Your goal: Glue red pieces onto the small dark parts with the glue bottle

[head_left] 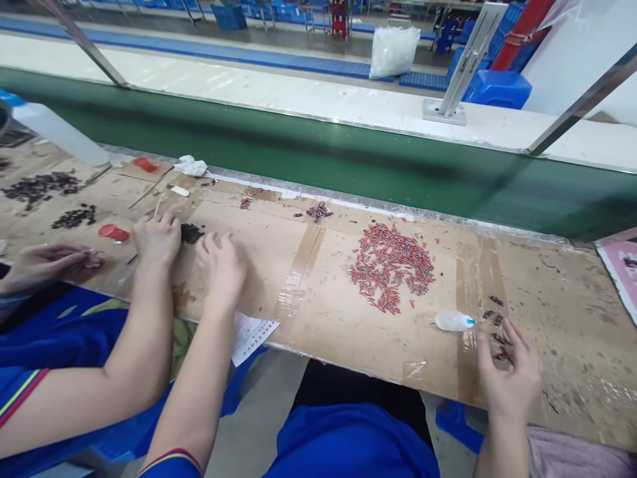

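My left hand reaches far left with its fingers curled and apart, just right of a small black pile; nothing shows in it. My right hand is low at the right, thumb and fingers spread beside small dark parts. A little to its left lies a small translucent bottle with a blue tip. Between my hands, a large spread of small red-and-dark pieces covers part of the cardboard tabletop.
A co-worker's hand is close to my left hand, and another hand is farther left. Dark piles, red caps and a large white bottle are there too. A paper slip overhangs the front edge. Behind runs a green panel.
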Motion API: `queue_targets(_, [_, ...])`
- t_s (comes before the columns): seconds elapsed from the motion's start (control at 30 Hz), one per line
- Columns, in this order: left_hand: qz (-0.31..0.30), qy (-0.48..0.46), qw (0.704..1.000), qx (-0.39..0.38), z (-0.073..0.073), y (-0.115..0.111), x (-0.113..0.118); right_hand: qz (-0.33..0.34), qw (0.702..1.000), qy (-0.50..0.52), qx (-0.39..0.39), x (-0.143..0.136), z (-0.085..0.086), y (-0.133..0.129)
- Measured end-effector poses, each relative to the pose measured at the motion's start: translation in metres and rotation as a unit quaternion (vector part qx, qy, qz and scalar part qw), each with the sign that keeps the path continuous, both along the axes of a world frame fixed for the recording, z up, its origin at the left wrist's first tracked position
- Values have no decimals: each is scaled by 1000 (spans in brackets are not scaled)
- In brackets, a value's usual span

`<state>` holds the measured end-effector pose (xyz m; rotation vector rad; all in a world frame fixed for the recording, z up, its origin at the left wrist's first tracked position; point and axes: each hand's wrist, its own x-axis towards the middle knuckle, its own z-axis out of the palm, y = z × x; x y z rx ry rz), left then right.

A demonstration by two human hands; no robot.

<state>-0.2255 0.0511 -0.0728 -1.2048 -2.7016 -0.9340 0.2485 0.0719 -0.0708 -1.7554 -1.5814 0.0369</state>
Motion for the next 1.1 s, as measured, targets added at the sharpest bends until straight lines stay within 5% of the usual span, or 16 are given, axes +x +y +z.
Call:
queue_targets(0.23, [51, -22, 996, -74, 1, -7, -16, 109, 993, -43, -23, -32, -10, -12])
queue_targets(0.43, [-3, -54, 995, -89, 3, -8, -3, 111, 987, 68, -90, -57, -16, -8])
queue_targets(0.53, [-126, -115, 985, -13, -3, -14, 33, 91, 977, 165, -105, -62, -19, -7])
queue_targets(0.6, [-270, -162, 946, 70, -9, -22, 73, 76, 972, 192, -110, -63, -20, -7])
queue_targets(0.77, [-450, -161, 871, 117, -28, -42, 175, 21, 966, 236, -104, -66, -17, -11])
queue_targets(0.9, [-404, -111, 899, 127, -45, -47, 201, 65, 913, 389, -104, -71, -13, -21])
queue_targets(1.1, [-413, -146, 894, 96, -48, -51, 188, 122, 763, 624, -116, -86, -8, -29])
